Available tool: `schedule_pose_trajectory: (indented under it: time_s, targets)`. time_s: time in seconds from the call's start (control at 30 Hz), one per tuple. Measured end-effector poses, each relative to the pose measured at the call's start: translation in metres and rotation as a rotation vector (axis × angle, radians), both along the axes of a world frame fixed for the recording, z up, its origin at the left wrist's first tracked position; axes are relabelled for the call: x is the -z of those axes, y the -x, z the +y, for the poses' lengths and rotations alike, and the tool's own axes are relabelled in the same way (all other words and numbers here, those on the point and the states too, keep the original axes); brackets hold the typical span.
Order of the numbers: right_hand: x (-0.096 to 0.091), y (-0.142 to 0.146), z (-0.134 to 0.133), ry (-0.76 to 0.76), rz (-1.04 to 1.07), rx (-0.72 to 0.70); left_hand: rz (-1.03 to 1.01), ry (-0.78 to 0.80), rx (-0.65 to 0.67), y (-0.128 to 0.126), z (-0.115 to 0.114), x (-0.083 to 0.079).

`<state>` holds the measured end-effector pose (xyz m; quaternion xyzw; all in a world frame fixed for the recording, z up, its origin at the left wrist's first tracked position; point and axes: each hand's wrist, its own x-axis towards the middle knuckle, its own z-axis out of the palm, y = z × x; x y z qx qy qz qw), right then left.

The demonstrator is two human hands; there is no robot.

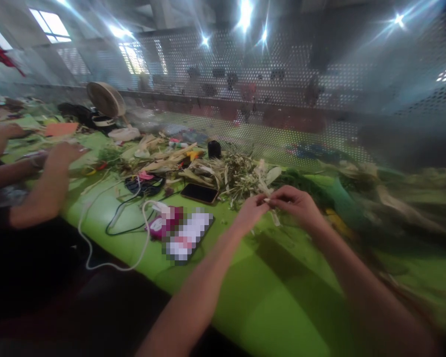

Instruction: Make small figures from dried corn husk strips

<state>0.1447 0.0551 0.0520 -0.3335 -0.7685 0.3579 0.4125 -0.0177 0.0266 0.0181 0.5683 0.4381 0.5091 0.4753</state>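
My left hand [253,209] and my right hand [295,202] meet above the green table, fingertips almost touching. Both pinch a pale husk-like piece [275,217], whose lower end hangs down beneath the fingers. Wider cream-coloured petals or leaves [269,176] rise just behind the fingers; whether they belong to the held piece I cannot tell. A heap of dried cream stems and husk strips [241,173] lies right behind my hands.
A dark phone [199,193], a second phone with a blurred-out screen [191,237], a magenta device [166,223] and a looping white cable [82,230] lie left of my arms. A co-worker's arms [46,178] reach in at left. Behind stand a fan [106,99] and perforated panel [215,106].
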Motion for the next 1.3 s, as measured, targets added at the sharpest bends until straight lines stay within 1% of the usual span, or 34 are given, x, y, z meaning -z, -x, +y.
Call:
schedule_pose_trajectory:
  time_s: [0.07, 0.13, 0.23, 0.33, 0.5, 0.6, 0.73, 0.97, 1.07, 1.2, 1.3]
  targets:
    - [-0.003, -0.002, 0.001, -0.135, -0.126, -0.004, 0.215, -0.080, -0.044, 0.004, 0.000, 0.000]
    - [-0.006, -0.004, 0.001, -0.227, -0.210, -0.015, 0.342, -0.114, -0.090, 0.006, 0.000, 0.000]
    - [-0.008, -0.005, 0.000, -0.311, -0.277, 0.002, 0.333, -0.113, -0.123, 0.007, -0.001, 0.001]
    - [-0.009, -0.006, -0.001, -0.352, -0.306, 0.036, 0.292, -0.116, -0.124, 0.006, -0.002, 0.002]
    - [-0.008, -0.007, 0.001, -0.416, -0.363, 0.068, 0.291, -0.226, -0.086, 0.008, -0.003, 0.000]
    - [-0.009, -0.008, 0.001, -0.439, -0.371, 0.081, 0.291, -0.247, -0.059, 0.009, -0.005, -0.004]
    - [-0.011, -0.008, -0.001, -0.458, -0.407, 0.090, 0.280, -0.236, -0.028, 0.011, -0.005, -0.008]
    - [-0.012, -0.008, -0.003, -0.466, -0.447, 0.082, 0.323, -0.265, -0.026, 0.010, 0.000, -0.006]
    - [-0.011, -0.006, -0.004, -0.465, -0.457, 0.105, 0.336, -0.273, -0.008, 0.009, -0.001, -0.005]
    - [-0.011, -0.003, -0.007, -0.448, -0.430, 0.169, 0.339, -0.241, -0.022, 0.007, -0.001, -0.004]
    - [-0.014, -0.005, -0.007, -0.436, -0.402, 0.165, 0.337, -0.208, -0.050, 0.005, -0.001, -0.005]
